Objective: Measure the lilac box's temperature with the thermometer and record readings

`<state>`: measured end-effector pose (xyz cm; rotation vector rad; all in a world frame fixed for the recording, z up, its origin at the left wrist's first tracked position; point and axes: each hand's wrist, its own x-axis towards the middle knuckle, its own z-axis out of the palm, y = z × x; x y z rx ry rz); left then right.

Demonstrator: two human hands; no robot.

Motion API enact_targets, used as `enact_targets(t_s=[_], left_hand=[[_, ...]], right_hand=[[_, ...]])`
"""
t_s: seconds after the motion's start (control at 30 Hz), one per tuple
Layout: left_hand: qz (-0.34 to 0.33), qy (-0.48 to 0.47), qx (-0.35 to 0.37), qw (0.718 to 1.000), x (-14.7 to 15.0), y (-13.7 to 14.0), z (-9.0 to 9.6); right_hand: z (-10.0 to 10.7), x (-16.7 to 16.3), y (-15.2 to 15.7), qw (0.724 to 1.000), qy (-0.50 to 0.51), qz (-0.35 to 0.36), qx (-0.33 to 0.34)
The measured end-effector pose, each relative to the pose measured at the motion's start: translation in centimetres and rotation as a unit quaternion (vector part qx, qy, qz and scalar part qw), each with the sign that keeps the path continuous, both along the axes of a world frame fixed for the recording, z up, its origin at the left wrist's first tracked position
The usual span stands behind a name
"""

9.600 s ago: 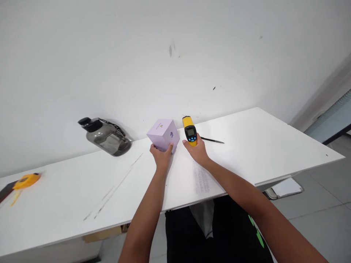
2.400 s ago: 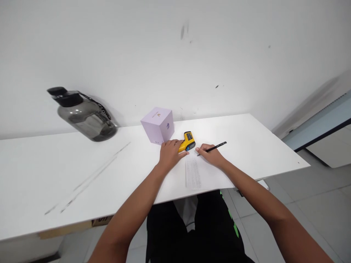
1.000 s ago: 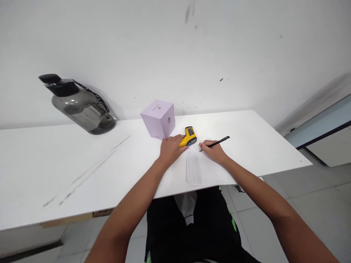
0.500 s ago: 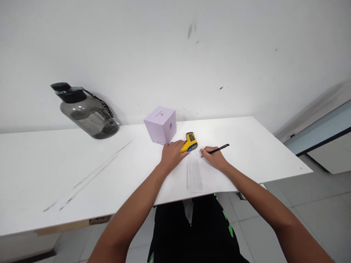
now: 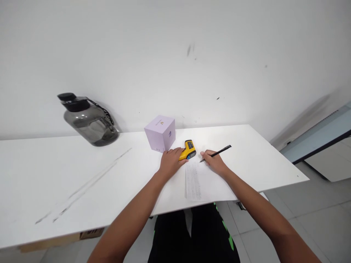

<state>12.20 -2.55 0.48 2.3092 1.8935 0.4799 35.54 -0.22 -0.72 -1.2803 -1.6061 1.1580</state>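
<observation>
Left hand (image 5: 170,160): frame centre, fingers and thumb closed about the handle of the yellow gun-shaped device (image 5: 189,148), which lies on the white table (image 5: 68,164).
Right hand (image 5: 216,161): right of centre, gripping the black pencil (image 5: 222,149), tip pointing down near the top of the grey writing (image 5: 193,182).
Lilac box (image 5: 157,138): centre, just beyond the left hand.
Bottle (image 5: 91,124): left of the frame, against the wall.

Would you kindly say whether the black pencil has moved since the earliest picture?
Yes: the black pencil has come away from the table's back edge, toward its near edge, into the right hand.
</observation>
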Motion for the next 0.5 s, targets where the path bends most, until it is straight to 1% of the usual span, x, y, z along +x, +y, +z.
enact_targets(t_s=[0.1, 0.17, 0.2, 0.27, 0.33, 0.37, 0.43, 0.5], left_hand=[[-0.003, -0.008, -0.006, 1.0, -0.1, -0.1, 0.3], [-0.008, -0.012, -0.009, 1.0, -0.2, -0.1, 0.4], [-0.01, -0.012, -0.009, 1.0, -0.2, -0.1, 0.4], [-0.014, -0.008, -0.006, 1.0, -0.3, -0.1, 0.3], [-0.016, 0.002, 0.0, 1.0, -0.4, 0.0, 0.3], [-0.017, 0.006, 0.003, 1.0, -0.5, 0.0, 0.3], [-0.02, 0.012, 0.006, 1.0, -0.5, -0.1, 0.3], [-0.026, 0.014, 0.004, 1.0, -0.5, -0.2, 0.4]], right_hand=[[-0.3, 0.0, 0.5, 0.998, 0.059, -0.009, -0.019], [-0.4, 0.1, 0.6, 0.997, 0.062, -0.042, -0.003], [-0.5, 0.3, 0.7, 0.996, 0.046, -0.074, 0.023], [-0.6, 0.6, 0.8, 0.985, -0.008, -0.137, 0.109], [-0.8, 1.0, 1.0, 0.961, -0.066, -0.193, 0.185], [-0.9, 1.2, 1.3, 0.951, -0.09, -0.218, 0.2], [-1.3, 1.5, 1.7, 0.939, -0.124, -0.258, 0.192], [-1.7, 1.8, 2.2, 0.937, -0.125, -0.279, 0.17]])
